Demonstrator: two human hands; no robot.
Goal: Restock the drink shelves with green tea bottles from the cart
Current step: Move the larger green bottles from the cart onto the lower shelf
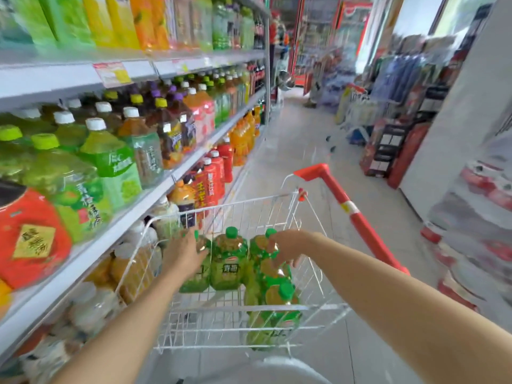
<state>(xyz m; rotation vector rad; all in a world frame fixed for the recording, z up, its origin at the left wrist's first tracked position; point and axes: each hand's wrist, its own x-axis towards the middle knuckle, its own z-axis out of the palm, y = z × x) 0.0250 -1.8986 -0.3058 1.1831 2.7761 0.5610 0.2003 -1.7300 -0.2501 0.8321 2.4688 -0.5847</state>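
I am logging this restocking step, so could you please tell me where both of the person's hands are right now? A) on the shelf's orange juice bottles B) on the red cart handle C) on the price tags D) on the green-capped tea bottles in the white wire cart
D: the left hand and right hand both rest on green-capped tea bottles inside the white wire cart, away from its red handle.

The cart is white wire with a red handle. The tea bottles in it are green with green caps. The shelves are white, with green, orange, red and purple drinks.
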